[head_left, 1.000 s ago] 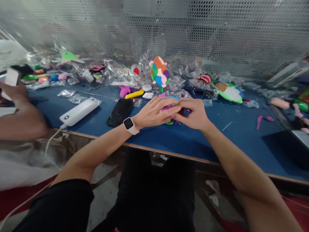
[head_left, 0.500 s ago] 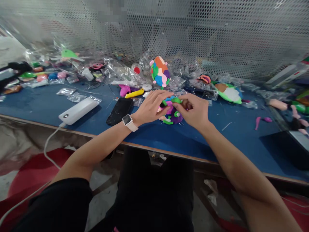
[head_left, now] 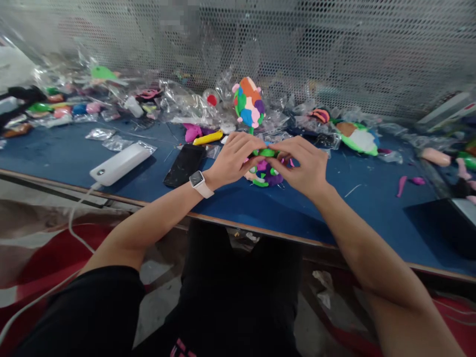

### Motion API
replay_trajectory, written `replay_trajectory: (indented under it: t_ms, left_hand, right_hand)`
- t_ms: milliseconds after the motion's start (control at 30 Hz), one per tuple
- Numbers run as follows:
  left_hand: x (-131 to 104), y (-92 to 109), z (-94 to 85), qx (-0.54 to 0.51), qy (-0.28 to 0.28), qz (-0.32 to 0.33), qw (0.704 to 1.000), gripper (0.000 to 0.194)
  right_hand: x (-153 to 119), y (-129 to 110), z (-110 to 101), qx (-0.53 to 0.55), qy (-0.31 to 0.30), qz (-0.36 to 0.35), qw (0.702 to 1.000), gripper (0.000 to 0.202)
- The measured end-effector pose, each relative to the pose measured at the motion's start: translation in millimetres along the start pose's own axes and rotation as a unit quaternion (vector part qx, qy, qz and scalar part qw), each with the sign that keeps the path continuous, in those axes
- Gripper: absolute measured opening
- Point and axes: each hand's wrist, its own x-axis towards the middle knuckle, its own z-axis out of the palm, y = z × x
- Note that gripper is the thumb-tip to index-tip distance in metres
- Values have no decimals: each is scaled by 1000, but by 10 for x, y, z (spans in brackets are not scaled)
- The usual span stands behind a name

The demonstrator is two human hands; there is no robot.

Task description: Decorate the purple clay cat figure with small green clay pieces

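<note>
Left grip: your left hand [head_left: 233,159] is closed in a pinch on one end of the green clay strip [head_left: 266,152], thumb below and fingertips above. A white smartwatch [head_left: 199,181] sits on that wrist.
Right grip: your right hand [head_left: 304,166] pinches the other end of the same strip, fingers curled over it, so both hands meet just above the bench.
Green clay strip: it runs level between your two hands, held off the surface, straight above the clay figure.
Clay figure: a small lump of purple, pink and green clay [head_left: 266,176] rests on the blue bench [head_left: 256,206] directly under the strip, between your thumbs. Whether your fingers touch it cannot be told.
Just left: a black phone [head_left: 185,164] lies face up beside your left wrist; further left a white power bank [head_left: 120,163] lies at an angle with its white cable [head_left: 76,218] hanging over the bench edge.
Behind your hands: a multicoloured clay egg [head_left: 249,102] stands upright among crumpled clear plastic bags [head_left: 182,106]; a yellow ridged piece [head_left: 207,138] and a magenta piece [head_left: 192,132] lie near it.
Right side: a green, white and brown clay shape [head_left: 356,138] lies well apart from your hands, and two small pink scraps [head_left: 401,185] lie on the bare blue surface.
Back: a perforated metal screen [head_left: 334,49] closes off the bench.
</note>
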Motion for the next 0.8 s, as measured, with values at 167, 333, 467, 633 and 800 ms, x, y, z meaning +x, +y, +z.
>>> replay_trajectory:
  t_ms: [167,333,467,633,800]
  left_hand:
    - [5,-12,4,17,17,-16,1000,36]
    - [7,-2,13,5,11,3,1000,46]
    - [9,2,-5,-11,-6,2,1000,50]
    - [10,0,-21,-8,-47,-3,999,52]
    - [2,-23,-9,-11,-48,4,999,55]
  right_hand:
    - [-10,11,20,-14,-7,-26,1000,35]
    - [-18,37,5,-34,-21,-58,998,37]
    - [-25,24,9,-16,-21,-44,999,36]
    - [-25,2,24,23,-14,-19,999,31]
    - [-23,3,24,58,-22,-13,998,30]
